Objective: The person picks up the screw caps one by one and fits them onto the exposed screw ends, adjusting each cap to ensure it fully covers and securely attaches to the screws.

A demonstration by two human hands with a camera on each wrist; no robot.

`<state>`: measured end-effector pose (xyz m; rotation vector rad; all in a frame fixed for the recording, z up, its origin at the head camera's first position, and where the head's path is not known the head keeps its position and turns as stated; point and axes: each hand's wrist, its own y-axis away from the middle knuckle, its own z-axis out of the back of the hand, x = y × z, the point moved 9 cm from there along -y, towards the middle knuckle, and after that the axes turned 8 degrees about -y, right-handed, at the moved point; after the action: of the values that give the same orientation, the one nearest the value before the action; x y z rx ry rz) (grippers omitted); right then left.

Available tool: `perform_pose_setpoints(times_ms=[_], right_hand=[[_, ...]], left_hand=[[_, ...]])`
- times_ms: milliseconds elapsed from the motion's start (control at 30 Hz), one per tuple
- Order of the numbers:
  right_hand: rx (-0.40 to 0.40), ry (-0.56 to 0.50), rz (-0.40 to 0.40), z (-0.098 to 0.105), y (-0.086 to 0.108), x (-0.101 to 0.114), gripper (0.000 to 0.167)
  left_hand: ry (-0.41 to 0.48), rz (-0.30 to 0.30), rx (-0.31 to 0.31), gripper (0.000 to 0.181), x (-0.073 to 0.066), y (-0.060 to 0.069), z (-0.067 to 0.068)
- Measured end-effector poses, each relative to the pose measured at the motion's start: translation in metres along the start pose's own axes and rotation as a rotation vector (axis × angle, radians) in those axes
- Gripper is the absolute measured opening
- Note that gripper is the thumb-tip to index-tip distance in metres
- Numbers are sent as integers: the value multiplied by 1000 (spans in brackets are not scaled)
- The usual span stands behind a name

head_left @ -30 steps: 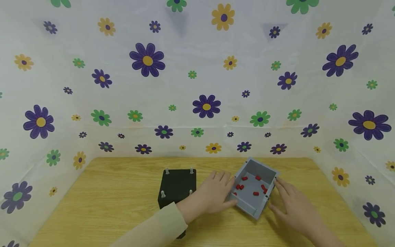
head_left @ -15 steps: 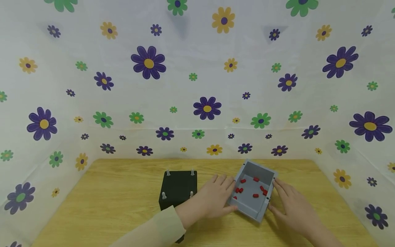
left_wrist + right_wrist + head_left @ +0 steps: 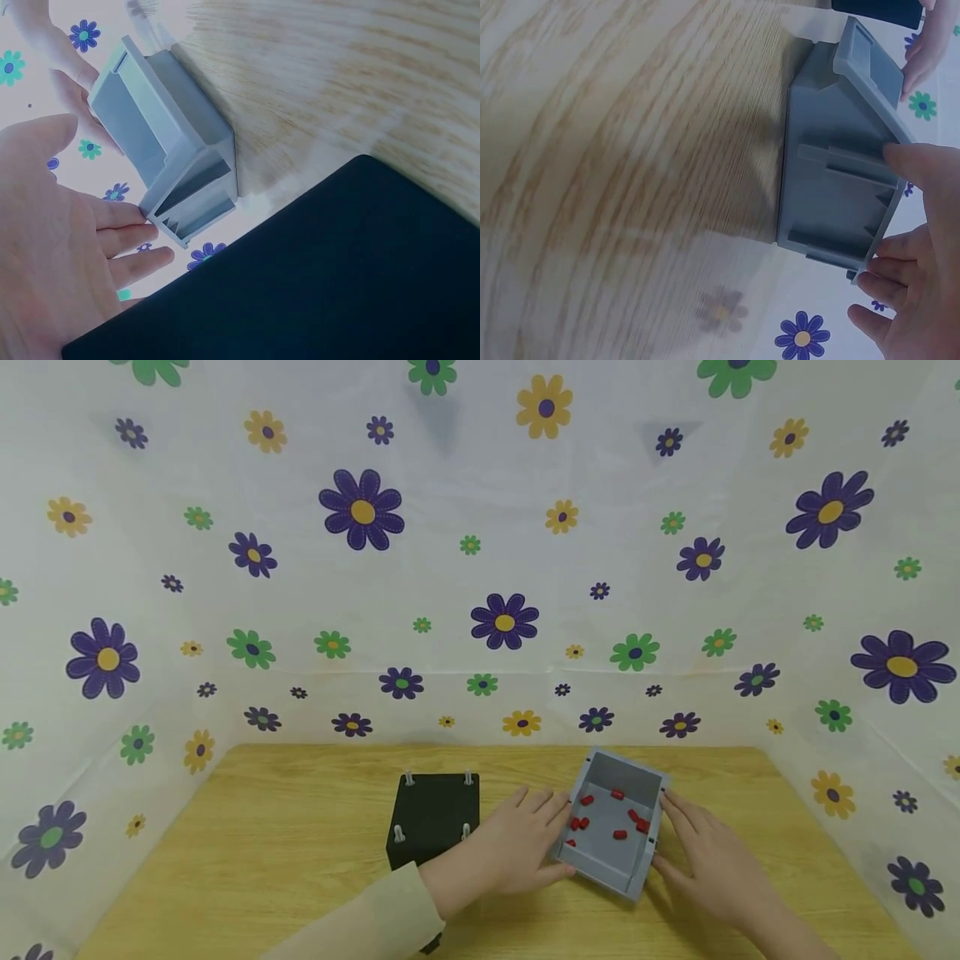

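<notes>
In the head view a grey bin (image 3: 615, 852) stands angled on the table, with several small red pieces (image 3: 619, 835) lying inside. My left hand (image 3: 521, 843) lies along its left side with straight fingers, fingertips at the rim. On the right side my right hand (image 3: 712, 860) touches the rim with extended fingers and thumb. The left wrist view shows the left hand (image 3: 67, 255) with a fingertip against the bin's edge (image 3: 169, 180). In the right wrist view, the right hand's thumb and fingertips (image 3: 889, 270) meet the bin's side wall (image 3: 840, 195).
A black box (image 3: 435, 814) with clear pegs standing at its top corners is left of the bin, partly behind my left forearm. The wooden table (image 3: 262, 852) is bordered by a flower-patterned white sheet (image 3: 450, 468) at the back and sides.
The bin has turned slightly and shifted a little left, its near corner moving toward the right. Both hands have stayed at its sides, moving only slightly.
</notes>
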<state>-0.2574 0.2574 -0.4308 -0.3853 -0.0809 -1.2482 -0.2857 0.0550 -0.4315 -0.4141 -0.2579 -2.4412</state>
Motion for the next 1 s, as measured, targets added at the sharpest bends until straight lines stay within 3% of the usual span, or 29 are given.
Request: perform_pose_setpoints(times_ms=[533, 1000], right_hand=[[31, 0, 6, -1, -5, 6, 77], [53, -30, 36, -2, -9, 11, 74]], left_hand=[[12, -10, -13, 80, -1, 11, 2], [-17, -28, -61, 79, -3, 25, 7]])
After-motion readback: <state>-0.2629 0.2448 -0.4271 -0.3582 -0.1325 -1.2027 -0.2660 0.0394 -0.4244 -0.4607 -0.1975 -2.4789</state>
